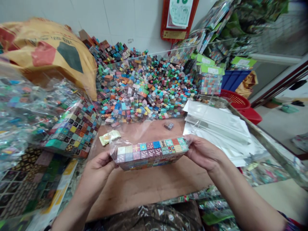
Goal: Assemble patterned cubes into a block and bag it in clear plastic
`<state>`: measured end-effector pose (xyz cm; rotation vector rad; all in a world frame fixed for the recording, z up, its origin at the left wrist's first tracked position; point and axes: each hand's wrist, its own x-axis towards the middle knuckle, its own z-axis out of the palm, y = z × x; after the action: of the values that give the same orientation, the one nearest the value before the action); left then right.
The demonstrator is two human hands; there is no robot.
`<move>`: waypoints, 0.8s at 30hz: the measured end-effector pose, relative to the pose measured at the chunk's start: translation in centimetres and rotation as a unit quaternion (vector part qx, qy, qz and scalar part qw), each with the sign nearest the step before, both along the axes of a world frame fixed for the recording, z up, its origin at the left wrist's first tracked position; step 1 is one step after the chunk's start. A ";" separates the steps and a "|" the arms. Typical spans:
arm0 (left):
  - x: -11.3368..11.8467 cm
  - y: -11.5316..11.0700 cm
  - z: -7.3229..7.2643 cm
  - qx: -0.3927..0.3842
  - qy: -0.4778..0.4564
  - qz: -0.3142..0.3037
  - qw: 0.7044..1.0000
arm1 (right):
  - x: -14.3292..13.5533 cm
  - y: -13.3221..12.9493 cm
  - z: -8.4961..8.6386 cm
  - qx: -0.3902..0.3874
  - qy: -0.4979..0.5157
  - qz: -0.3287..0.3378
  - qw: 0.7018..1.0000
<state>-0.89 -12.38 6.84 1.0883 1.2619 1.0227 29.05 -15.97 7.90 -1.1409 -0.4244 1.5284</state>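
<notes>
Between my two hands is a clear plastic bag holding a block of small patterned cubes (150,152), packed in neat rows. My left hand (102,166) pinches the bag at its left end, thumb toward me. At the right end my right hand (201,152) grips the bag with fingers curled around the corner. The pack is held level, just above a brown board (154,186). A small yellowish wrapped packet (109,137) lies on the board behind my left hand. One loose dark cube piece (169,125) sits farther back.
Behind the board spreads a big heap of loose coloured cubes (144,86). To the right lies a stack of clear and white plastic bags (216,128). Bagged cubes (74,128) crowd the left, below a yellow sack (45,48). Red baskets (235,99) stand at the right.
</notes>
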 end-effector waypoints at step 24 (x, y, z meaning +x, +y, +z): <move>-0.1 0.3 -0.3 -0.012 0.012 0.015 1.000 | 1.5 0.4 0.4 -0.038 -0.031 0.060 0.997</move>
<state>-1.03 -12.08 6.57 1.0686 1.3100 1.0174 30.51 -15.57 8.27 -1.2441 -0.4879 1.6281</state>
